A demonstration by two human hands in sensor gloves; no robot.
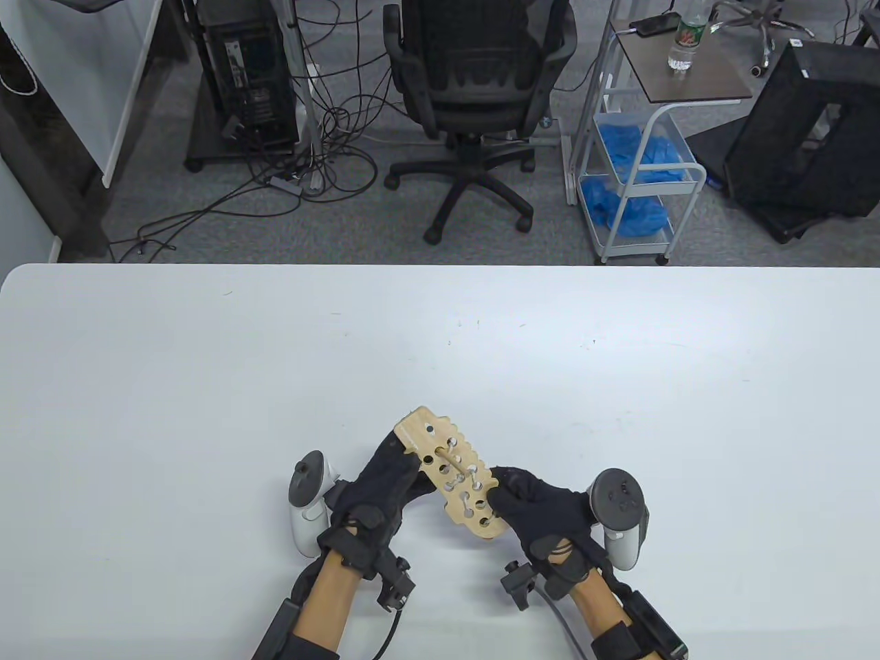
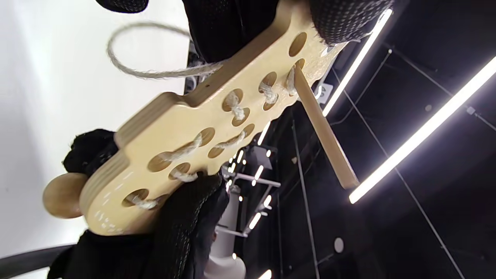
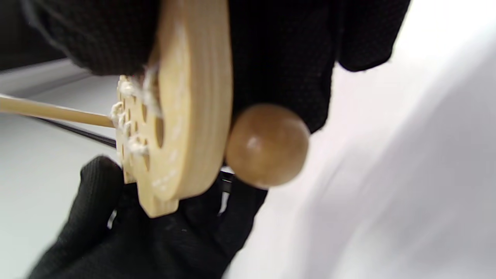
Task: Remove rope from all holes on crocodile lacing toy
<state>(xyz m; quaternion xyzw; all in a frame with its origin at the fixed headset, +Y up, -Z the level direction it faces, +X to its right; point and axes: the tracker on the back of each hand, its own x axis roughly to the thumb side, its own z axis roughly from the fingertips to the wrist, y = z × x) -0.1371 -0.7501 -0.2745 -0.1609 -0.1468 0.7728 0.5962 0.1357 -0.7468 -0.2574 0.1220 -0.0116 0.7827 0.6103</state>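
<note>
Two gloved hands hold the pale wooden crocodile lacing toy just above the white counter, near its front edge. The left hand grips the far end; the right hand clasps the near end. Rope threads several round holes. Only the left wrist view shows a loose rope loop and a thin wooden stick; the right wrist view shows a round wooden bead. An office chair stands beyond.
</note>
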